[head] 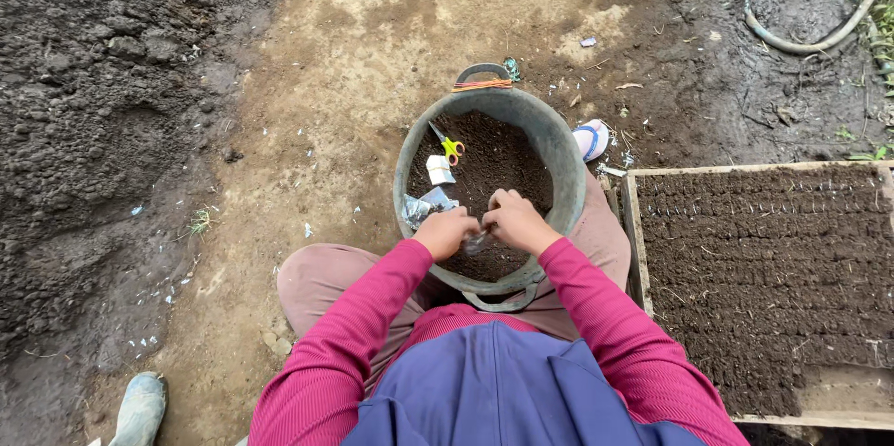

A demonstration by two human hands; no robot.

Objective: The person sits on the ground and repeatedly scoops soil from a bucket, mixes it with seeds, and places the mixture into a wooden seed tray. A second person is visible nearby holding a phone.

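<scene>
Both hands meet over the near side of the soil-filled bucket (559, 143); the left hand (445, 232) and right hand (517, 221) curl closed, pinching a small shiny packet (477, 242) between them; scissors (450, 145) lie farther in, left; a seed tray (764, 278) sits right.
</scene>
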